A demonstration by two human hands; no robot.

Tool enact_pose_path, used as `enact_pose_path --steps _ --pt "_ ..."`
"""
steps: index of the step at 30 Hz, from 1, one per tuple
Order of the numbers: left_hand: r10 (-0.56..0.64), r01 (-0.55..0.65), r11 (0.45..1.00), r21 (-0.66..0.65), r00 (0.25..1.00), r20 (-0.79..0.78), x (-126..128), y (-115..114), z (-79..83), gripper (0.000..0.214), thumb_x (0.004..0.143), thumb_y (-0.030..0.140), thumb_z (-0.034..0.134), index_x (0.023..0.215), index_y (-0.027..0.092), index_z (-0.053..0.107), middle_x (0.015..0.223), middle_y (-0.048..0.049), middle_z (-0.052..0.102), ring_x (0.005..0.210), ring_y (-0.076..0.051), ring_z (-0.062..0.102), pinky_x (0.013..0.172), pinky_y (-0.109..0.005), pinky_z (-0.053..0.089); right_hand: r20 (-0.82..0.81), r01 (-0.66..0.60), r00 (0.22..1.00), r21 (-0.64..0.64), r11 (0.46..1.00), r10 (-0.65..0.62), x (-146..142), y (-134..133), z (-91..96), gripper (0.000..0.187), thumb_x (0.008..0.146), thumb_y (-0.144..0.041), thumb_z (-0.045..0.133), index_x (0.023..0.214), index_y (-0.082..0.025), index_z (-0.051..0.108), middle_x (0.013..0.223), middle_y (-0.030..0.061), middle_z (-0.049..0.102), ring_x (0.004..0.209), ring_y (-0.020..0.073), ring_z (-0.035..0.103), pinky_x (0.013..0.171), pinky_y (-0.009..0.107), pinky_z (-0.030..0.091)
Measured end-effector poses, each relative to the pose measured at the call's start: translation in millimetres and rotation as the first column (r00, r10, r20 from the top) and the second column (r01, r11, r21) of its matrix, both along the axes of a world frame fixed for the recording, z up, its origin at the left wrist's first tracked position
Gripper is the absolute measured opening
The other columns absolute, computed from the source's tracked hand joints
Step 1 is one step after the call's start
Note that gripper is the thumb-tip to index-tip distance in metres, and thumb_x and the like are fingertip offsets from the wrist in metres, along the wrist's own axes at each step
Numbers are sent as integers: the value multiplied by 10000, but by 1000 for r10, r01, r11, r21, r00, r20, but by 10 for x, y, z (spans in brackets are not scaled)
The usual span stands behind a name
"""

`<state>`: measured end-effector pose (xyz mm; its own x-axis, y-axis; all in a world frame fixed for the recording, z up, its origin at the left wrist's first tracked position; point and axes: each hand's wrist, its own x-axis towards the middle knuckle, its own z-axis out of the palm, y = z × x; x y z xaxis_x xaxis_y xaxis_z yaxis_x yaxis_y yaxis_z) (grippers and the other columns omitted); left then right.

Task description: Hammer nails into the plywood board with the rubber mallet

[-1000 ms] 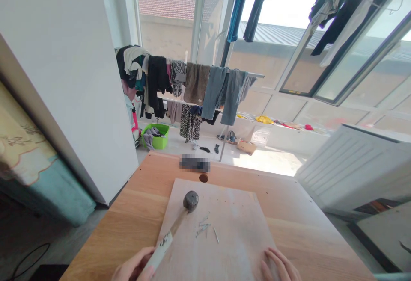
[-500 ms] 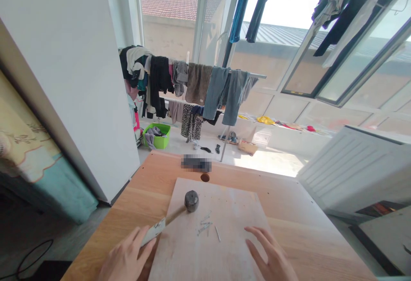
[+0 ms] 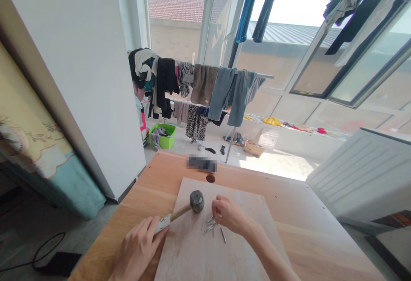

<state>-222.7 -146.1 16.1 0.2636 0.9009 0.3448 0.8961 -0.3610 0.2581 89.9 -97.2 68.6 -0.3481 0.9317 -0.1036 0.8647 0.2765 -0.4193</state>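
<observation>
Though loose, nails (image 3: 209,228) just beside the right hand (image 3: 228,213).

Sunlight falls on the pale floor (image 3: 279,164) past the bench's (image 3: 144,199) far edge, beneath an open window (image 3: 221,20). A white wall (image 3: 77,58) rises beyond its far-left corner.

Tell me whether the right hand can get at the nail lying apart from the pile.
Probably yes: that nail lies uncovered on the board, close to the right hand, and the mallet is off to the left. Whether the fingers hold anything is hidden.
</observation>
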Motion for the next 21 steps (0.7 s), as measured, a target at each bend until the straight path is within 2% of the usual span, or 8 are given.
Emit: enact_pose_path --steps 7,10,14,17,21 --pt "-4 6 998 62 999 -38 14 -15 -2 320 992 437 436 984 221 672 842 -38 689 771 -196 677 678 -278 506 -22 8 1000 -2 1000 -8 27 115 -51 150 592 -26 594 619 -173 616 684 16 596 611 130 506 552 234 287" --pt "-14 16 997 81 999 -34 5 -9 17 335 999 442 420 982 221 672 829 -37 691 754 -195 680 662 -277 503 -124 27 992 1 1000 -26 27 208 -66 152 627 -46 594 684 -184 618 639 -15 605 610 126 538 557 215 333" --pt "-11 11 990 139 1000 -6 -40 -1 12 424 1008 505 361 956 226 676 776 -30 698 698 -182 681 617 -262 485 -300 131 947 43 990 -113 -42 329 -176 185 774 -100 508 864 -174 652 765 10 679 701 129 617 648 211 443" --pt "39 -37 985 171 999 -9 -60 -3 0 484 1018 520 308 953 215 678 773 -39 706 685 -171 681 606 -256 475 -393 208 905 75 975 -163 -118 390 -306 189 785 -107 493 821 -160 671 820 38 689 735 140 630 697 234 473" --pt "75 -67 979 193 997 -34 -59 -6 -13 471 1021 506 316 947 212 677 757 -34 696 674 -172 674 605 -267 464 -474 231 864 77 970 -169 -195 455 -423 186 755 -119 535 797 -164 710 753 27 680 676 144 617 655 239 474"
